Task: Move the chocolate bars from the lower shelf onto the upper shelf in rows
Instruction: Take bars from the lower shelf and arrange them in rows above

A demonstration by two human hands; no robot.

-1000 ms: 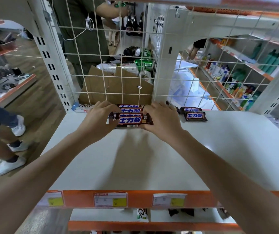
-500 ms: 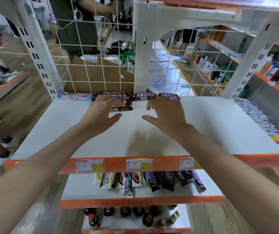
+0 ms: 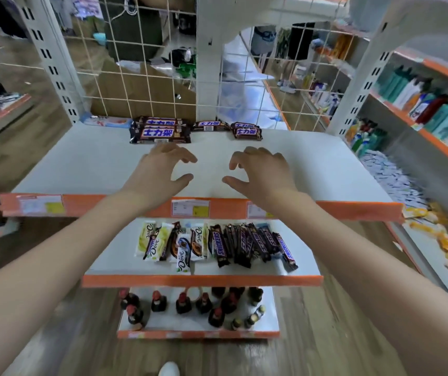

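Upper shelf (image 3: pixel 312 169) with brown chocolate bars (image 3: pixel 160 130) ranged along its rear edge, against the wire grid (image 3: pixel 147 63). Left hand (image 3: pixel 160 172) and right hand (image 3: pixel 260 172) hover over the shelf's middle, fingers loosely curled, holding nothing. Lower shelf (image 3: pixel 114 256): Dove bars (image 3: pixel 174 244) at left, Snickers bars (image 3: pixel 250 244) at right, overlapping, near the front edge.

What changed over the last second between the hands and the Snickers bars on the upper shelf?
Both hands, left hand and right hand, let go of the Snickers stack and drew back toward the upper shelf's front edge, now empty. The stack stays at the back; the lower-shelf bars remain untouched.
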